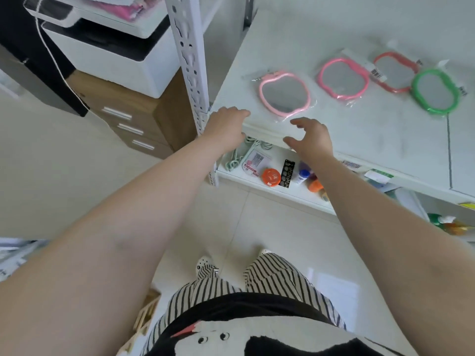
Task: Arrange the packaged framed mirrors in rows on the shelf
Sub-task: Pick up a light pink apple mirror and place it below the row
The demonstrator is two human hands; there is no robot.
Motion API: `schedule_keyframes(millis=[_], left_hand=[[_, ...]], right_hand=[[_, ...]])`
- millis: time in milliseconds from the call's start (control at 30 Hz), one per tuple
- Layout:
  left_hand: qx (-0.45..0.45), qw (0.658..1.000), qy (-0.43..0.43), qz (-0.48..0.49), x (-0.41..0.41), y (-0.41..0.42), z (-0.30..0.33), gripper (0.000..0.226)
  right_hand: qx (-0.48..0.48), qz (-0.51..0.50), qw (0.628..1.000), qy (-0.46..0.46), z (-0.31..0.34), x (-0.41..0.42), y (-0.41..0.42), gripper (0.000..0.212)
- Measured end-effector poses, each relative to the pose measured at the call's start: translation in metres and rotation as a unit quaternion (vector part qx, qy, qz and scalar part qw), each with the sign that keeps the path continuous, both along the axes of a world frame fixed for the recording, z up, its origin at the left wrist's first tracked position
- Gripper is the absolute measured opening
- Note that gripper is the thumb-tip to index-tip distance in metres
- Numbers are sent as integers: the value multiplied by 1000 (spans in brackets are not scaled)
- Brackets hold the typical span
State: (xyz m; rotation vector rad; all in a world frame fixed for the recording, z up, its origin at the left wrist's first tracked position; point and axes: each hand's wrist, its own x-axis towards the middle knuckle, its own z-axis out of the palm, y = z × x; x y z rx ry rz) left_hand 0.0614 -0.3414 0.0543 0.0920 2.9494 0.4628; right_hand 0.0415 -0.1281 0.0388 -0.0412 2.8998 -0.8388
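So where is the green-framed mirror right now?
In the head view, the green-framed mirror lies on the top shelf at the far right of the row, its package overlapping the red-framed mirror.

Left hand [226, 125]: arm outstretched, palm down, fingers curled, empty.
Right hand [312, 138]: arm outstretched, fingers spread, empty.

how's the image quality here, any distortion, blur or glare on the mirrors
Head view: strong wide-angle distortion, forearms ballooned, shelf edge slanted; light soft and even, shadows faint; overall slightly soft. The light pink mirror and green mirror look flat grey, with only faint glints on their plastic bags.
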Motion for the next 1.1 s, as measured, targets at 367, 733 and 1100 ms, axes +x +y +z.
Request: schedule_keyframes(millis=[367,733,1100], left_hand=[[47,997,-47,23,-89,4,-15,49],[275,919,-191,208,-149,37,-39,18],[450,791,-242,335,-179,36,-67,50]], right_hand=[[9,-53,999,7,-1,-79,-13,50],[-32,-148,984,-93,-33,-158,9,66],[-93,-280,946,-134,-49,-152,2,55]])
